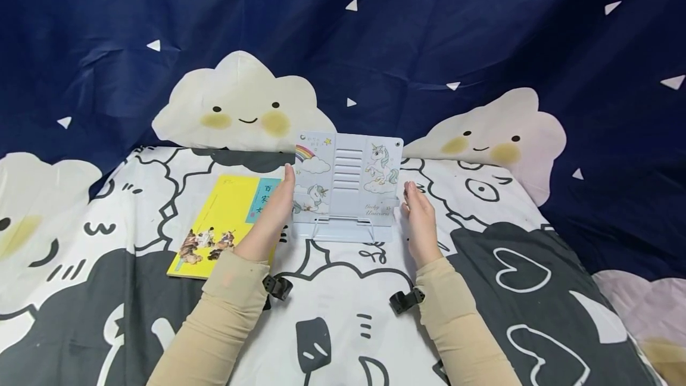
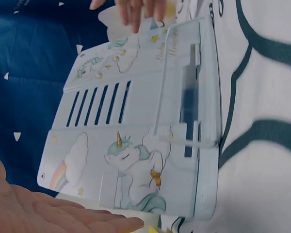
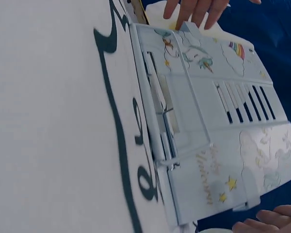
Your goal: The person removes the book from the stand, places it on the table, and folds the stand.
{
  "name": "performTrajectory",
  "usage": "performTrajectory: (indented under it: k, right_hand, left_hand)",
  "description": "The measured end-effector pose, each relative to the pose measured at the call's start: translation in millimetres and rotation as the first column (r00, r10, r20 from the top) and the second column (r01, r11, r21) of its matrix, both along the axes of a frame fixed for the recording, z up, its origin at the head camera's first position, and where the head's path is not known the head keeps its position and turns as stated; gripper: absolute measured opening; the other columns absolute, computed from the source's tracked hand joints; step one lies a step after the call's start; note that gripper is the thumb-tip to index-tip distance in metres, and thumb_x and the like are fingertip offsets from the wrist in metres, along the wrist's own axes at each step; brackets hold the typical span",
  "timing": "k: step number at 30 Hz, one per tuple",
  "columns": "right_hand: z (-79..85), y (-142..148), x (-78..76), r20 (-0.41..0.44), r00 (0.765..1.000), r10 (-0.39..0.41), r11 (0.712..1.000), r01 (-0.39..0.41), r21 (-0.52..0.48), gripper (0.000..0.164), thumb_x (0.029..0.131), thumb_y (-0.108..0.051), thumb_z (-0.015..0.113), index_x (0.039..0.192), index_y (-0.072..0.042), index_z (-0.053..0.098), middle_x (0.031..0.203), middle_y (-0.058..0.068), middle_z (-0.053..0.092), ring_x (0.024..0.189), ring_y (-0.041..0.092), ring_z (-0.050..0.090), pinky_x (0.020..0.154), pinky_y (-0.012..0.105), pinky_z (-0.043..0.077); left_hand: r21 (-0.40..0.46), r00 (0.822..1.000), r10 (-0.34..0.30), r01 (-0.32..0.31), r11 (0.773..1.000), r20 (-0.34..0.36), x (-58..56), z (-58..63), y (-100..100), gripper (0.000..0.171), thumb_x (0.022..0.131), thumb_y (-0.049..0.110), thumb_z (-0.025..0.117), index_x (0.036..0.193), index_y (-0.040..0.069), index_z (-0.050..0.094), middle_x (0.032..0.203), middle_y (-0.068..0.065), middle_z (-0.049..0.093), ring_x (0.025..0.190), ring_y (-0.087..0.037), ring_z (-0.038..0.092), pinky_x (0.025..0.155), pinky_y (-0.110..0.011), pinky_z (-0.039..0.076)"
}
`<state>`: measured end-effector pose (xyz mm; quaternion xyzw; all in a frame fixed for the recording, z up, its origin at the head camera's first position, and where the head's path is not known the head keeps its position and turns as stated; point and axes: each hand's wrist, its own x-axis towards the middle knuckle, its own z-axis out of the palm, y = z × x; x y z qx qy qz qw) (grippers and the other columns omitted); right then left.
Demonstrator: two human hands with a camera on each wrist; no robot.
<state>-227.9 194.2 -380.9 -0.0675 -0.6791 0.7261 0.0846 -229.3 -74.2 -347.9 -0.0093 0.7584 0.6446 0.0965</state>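
A pale blue book stand [image 1: 347, 201] with unicorn pictures and a slotted middle strip stands propped up on the bedspread. Across its lower front runs a wire bar [image 2: 161, 92]. Beside the stand's left edge is my left hand [image 1: 272, 213], its fingers straight; whether it touches the edge I cannot tell. My right hand [image 1: 421, 225] is held at the other side, a small gap from the panel, with loosely extended fingers and nothing in them. A yellow book [image 1: 214, 219] lies flat to the left, partly hidden by the left forearm.
The bedspread [image 1: 343, 296] has black and white cartoon drawings. Behind it hangs a dark blue cloth [image 1: 396, 34] with small white triangles. Cloud-shaped faces, one a pale cloud [image 1: 243, 100], line the back edge. Each wrist wears a small black device [image 1: 277, 286].
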Motion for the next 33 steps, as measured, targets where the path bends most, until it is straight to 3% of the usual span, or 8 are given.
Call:
performTrajectory:
  k: [4,9,18,23,28,33]
  right_hand:
    - [-3.2,5,-1.8,0.06,0.996,0.064,0.996,-0.06,-0.061,0.069,0.106,-0.048,0.036,0.156,-0.002,0.025,0.164,0.009,0.026,0.151,0.019,0.028,0.123,0.03,0.025]
    - [-7.7,10,-3.4,0.12,0.986,0.112,0.989,-0.099,-0.109,0.076,0.103,-0.056,0.035,0.156,-0.003,0.025,0.163,0.007,0.028,0.15,0.017,0.029,0.119,0.026,0.03]
    - [-11.8,14,-3.1,0.157,0.966,0.204,0.975,-0.186,-0.124,0.078,0.102,-0.06,0.03,0.157,-0.005,0.025,0.165,0.012,0.019,0.151,0.027,0.025,0.121,0.035,0.027]
    - [-12.2,15,-3.9,0.162,0.964,0.209,0.975,-0.192,-0.115,0.08,0.1,-0.063,0.03,0.157,-0.007,0.027,0.164,0.012,0.024,0.145,0.025,0.037,0.119,0.034,0.032]
    - [-12.2,15,-4.9,0.173,0.966,0.194,0.979,-0.179,-0.101,0.079,0.1,-0.063,0.031,0.156,-0.008,0.029,0.161,0.01,0.031,0.13,0.018,0.05,0.115,0.031,0.039]
    - [-12.0,16,-5.9,0.187,0.966,0.181,0.982,-0.168,-0.085,0.078,0.1,-0.062,0.033,0.155,-0.007,0.031,0.159,0.011,0.032,0.118,0.011,0.054,0.11,0.028,0.043]
  left_hand:
    - [0.005,0.999,0.026,-0.026,1.0,0.033,3.7,-2.1,3,0.083,0.096,0.072,0.007,0.16,0.02,0.017,0.169,0.0,0.007,0.156,-0.02,0.002,0.126,-0.049,0.004]
    - [-0.018,0.999,0.026,-0.025,1.0,0.041,5.8,-4.1,5,0.079,0.099,0.068,0.008,0.16,0.019,0.019,0.168,-0.003,0.012,0.155,-0.025,0.007,0.124,-0.055,0.008]
    - [-0.078,1.0,-0.016,0.016,0.997,-0.003,7.4,-3.7,10,0.075,0.103,0.06,0.009,0.16,0.01,0.015,0.168,-0.007,0.012,0.155,-0.025,0.005,0.126,-0.047,0.006]
    - [-0.072,1.0,-0.013,0.013,0.997,-0.013,8.0,-2.9,13,0.075,0.104,0.06,0.009,0.16,0.01,0.016,0.167,-0.008,0.012,0.155,-0.025,0.005,0.126,-0.045,0.005]
    - [-0.029,1.0,-0.013,0.013,0.999,0.0,7.0,-2.0,12,0.073,0.104,0.06,0.01,0.16,0.013,0.017,0.168,-0.004,0.012,0.155,-0.023,0.006,0.126,-0.045,0.006]
    - [0.013,1.0,-0.014,0.014,1.0,0.028,6.4,-3.3,9,0.078,0.101,0.066,0.011,0.159,0.015,0.021,0.167,-0.005,0.014,0.155,-0.026,0.009,0.125,-0.049,0.009]
